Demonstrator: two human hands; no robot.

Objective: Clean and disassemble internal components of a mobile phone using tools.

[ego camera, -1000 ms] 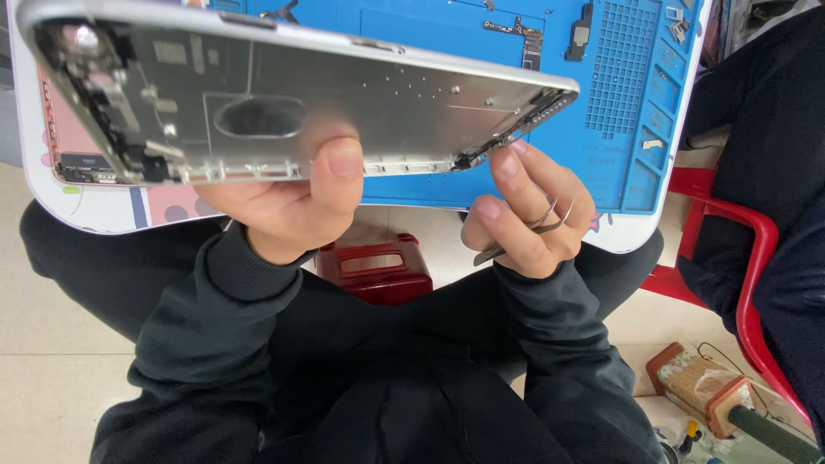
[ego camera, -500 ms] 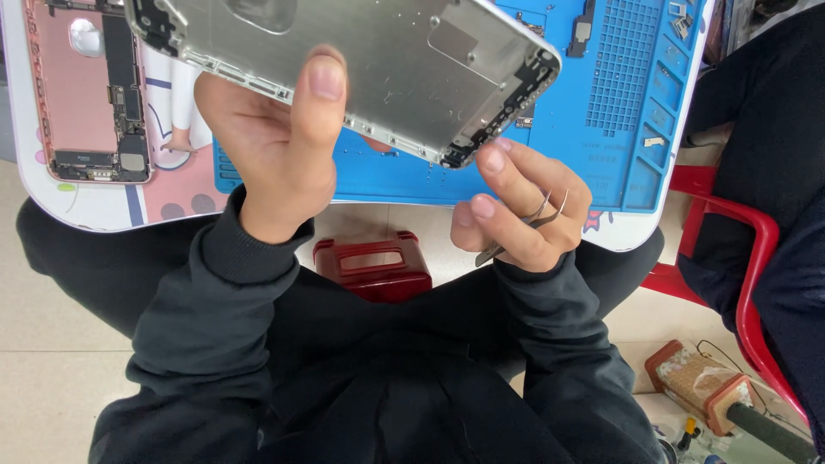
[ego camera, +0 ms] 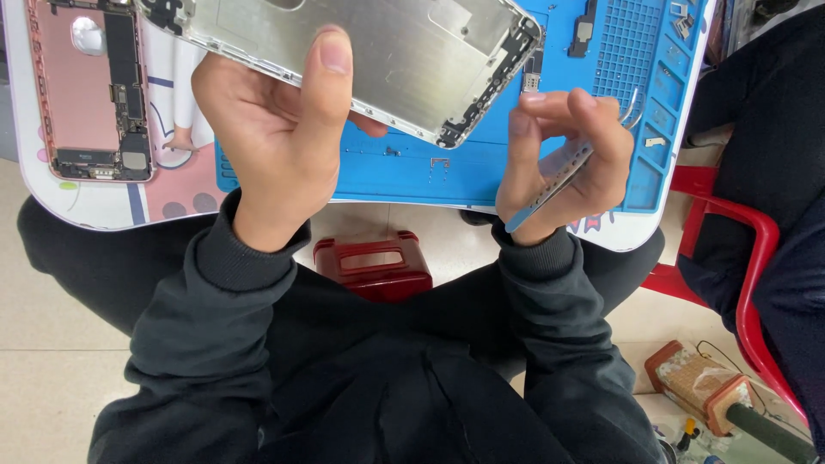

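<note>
My left hand (ego camera: pixel 279 142) grips a bare silver phone housing (ego camera: pixel 387 60) by its long edge, thumb pressed on the inner face, holding it tilted above the blue work mat (ego camera: pixel 447 176). My right hand (ego camera: pixel 563 159) sits just right of the housing's lower corner and pinches a pair of metal tweezers (ego camera: pixel 550 185), which run diagonally through the fingers. The tweezer tips are hidden behind the hand.
A pink opened phone with its circuit board (ego camera: pixel 90 90) lies at the left on a white patterned board (ego camera: pixel 103 202). Small parts (ego camera: pixel 584 30) rest on the mat. A dark red stool (ego camera: pixel 374 266) stands between my knees; a red chair (ego camera: pixel 739 249) and another person's dark sleeve are at right.
The housing has swung up and to the right, uncovering the pink phone at left. My right hand rose toward the housing's corner with the tweezers.
</note>
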